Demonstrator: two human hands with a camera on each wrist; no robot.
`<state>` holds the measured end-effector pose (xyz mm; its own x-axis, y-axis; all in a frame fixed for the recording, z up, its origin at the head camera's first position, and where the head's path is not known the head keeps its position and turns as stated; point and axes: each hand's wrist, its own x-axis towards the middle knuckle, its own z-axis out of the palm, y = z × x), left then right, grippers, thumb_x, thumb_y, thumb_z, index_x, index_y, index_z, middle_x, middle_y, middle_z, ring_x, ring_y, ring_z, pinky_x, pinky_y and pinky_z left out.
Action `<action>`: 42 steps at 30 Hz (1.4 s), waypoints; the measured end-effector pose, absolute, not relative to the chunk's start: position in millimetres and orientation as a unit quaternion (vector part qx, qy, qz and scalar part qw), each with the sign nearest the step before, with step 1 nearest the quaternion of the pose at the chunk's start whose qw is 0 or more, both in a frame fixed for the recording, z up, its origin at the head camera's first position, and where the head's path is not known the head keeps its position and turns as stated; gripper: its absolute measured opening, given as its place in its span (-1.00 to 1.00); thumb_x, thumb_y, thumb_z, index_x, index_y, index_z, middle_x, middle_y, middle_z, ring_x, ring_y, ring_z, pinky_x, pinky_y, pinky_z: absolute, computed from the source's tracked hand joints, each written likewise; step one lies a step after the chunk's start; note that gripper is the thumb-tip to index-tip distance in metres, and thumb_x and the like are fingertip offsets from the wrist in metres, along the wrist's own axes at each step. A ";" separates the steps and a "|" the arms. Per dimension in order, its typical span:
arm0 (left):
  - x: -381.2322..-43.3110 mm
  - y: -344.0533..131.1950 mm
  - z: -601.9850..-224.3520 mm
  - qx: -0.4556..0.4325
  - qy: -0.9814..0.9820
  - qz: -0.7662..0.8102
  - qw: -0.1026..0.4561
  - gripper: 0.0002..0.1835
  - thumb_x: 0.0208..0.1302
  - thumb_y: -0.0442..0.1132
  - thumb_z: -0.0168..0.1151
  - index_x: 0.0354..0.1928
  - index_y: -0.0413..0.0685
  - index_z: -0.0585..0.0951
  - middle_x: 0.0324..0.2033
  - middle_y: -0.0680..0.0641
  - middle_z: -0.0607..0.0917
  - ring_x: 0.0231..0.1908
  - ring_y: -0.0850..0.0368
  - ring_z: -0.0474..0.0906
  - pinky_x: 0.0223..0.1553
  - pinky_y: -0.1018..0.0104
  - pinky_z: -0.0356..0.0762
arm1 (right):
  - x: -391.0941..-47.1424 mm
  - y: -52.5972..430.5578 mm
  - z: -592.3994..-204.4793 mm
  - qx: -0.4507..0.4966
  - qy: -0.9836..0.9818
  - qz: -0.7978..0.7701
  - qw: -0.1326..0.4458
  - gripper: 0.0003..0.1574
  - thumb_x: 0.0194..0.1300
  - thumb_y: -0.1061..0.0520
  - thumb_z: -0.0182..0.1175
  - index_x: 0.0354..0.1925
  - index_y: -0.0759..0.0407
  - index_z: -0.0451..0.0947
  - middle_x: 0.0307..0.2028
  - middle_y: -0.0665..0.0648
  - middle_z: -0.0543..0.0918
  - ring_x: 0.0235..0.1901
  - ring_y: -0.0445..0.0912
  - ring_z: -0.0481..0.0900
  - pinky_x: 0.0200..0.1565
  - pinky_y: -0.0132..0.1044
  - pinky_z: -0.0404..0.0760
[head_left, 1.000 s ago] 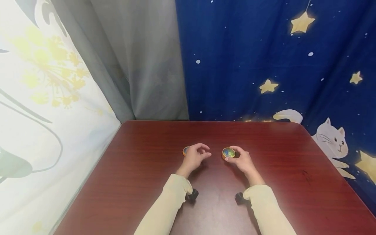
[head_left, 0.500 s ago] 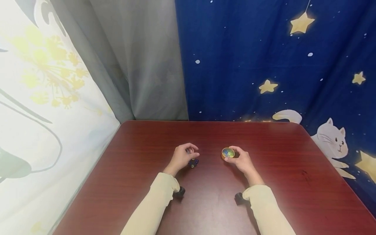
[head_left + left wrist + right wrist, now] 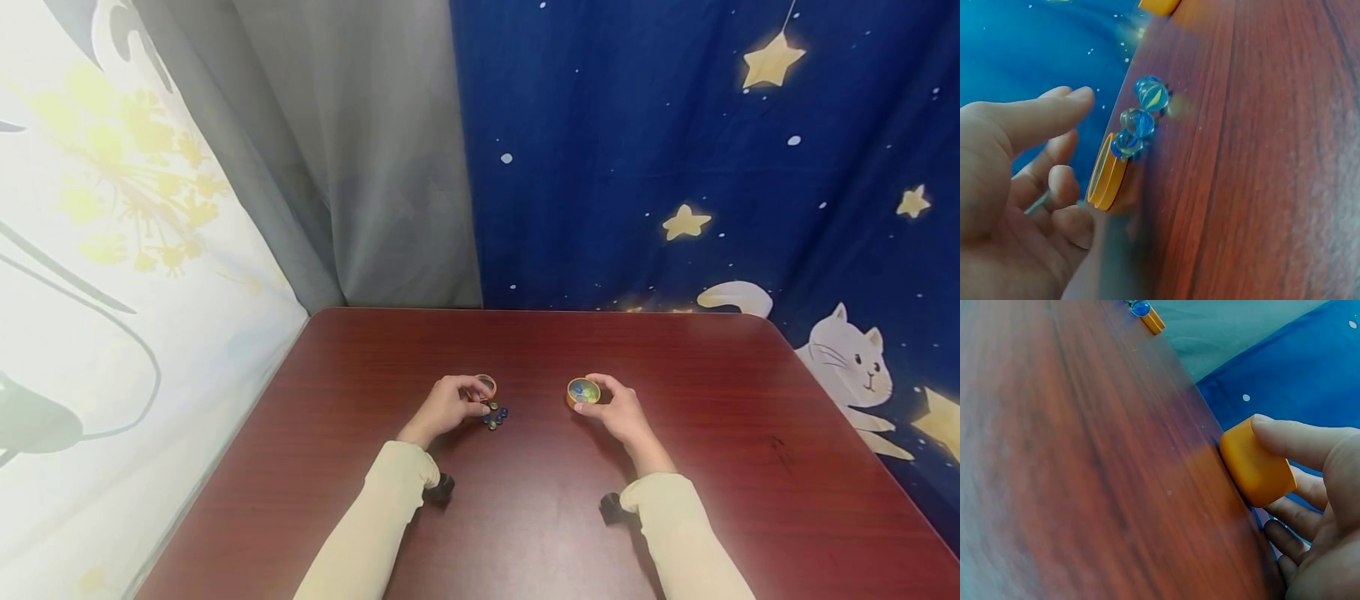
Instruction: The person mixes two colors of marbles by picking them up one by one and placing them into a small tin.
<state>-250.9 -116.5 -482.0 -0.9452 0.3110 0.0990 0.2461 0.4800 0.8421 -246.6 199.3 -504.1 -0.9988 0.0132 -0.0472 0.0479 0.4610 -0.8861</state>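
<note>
My right hand (image 3: 622, 412) grips a small round orange-yellow tub (image 3: 1257, 464) between thumb and fingers. The tub stands on the table, and blue and green marbles show inside it in the head view. To the left, a small group of clear glass marbles (image 3: 1154, 97) with blue and yellow swirls lies loose on the tabletop. Beside them is a shallow round orange lid (image 3: 1109, 181), partly covered by my left fingers in the head view. My left hand (image 3: 447, 406) hovers at the marbles and lid, thumb apart from the loosely bent fingers, with nothing visible between them.
The dark red wooden table (image 3: 525, 517) extends around both hands. A grey curtain (image 3: 390, 167) and a blue star-patterned curtain (image 3: 600, 150) hang behind its far edge, with a white patterned curtain (image 3: 187, 333) along the left.
My left hand has drawn back to the left from the middle, and the loose marbles and more of the lid have come into sight. My right hand and the tub have stayed in place.
</note>
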 end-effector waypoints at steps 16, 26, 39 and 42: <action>-250.0 -120.4 -492.4 0.157 0.873 0.459 0.050 -0.71 -0.08 -0.57 0.43 -0.32 -0.07 0.74 -0.49 0.00 0.57 -0.47 0.14 0.45 -0.40 0.29 0.45 | -245.8 199.0 -501.2 0.014 0.859 -0.512 0.011 -0.23 0.06 0.12 0.47 0.23 0.17 0.44 0.07 0.30 0.50 0.15 0.17 0.26 0.16 0.15 0.23; -248.4 -118.5 -495.5 0.146 0.884 0.444 0.026 -0.73 -0.09 -0.52 0.48 -0.36 -0.02 0.76 -0.54 0.04 0.56 -0.51 0.18 0.44 -0.43 0.29 0.43 | -245.4 199.7 -501.6 0.016 0.855 -0.518 0.015 -0.22 0.06 0.12 0.47 0.23 0.16 0.43 0.09 0.30 0.48 0.15 0.15 0.30 0.13 0.10 0.30; -247.3 -119.2 -496.9 0.137 0.893 0.429 0.020 -0.78 -0.01 -0.44 0.48 -0.35 0.04 0.76 -0.57 0.08 0.55 -0.51 0.19 0.45 -0.40 0.27 0.43 | -245.1 199.0 -502.1 0.015 0.855 -0.518 0.013 -0.22 0.05 0.12 0.48 0.23 0.16 0.44 0.08 0.29 0.50 0.12 0.15 0.35 0.12 0.09 0.32; -246.4 -118.8 -497.5 0.135 0.893 0.429 0.020 -0.80 0.01 -0.43 0.47 -0.36 0.05 0.75 -0.56 0.09 0.54 -0.50 0.17 0.45 -0.39 0.26 0.44 | -244.9 199.1 -502.6 0.016 0.855 -0.518 0.017 -0.22 0.06 0.11 0.48 0.23 0.16 0.43 0.08 0.30 0.48 0.14 0.15 0.31 0.14 0.11 0.29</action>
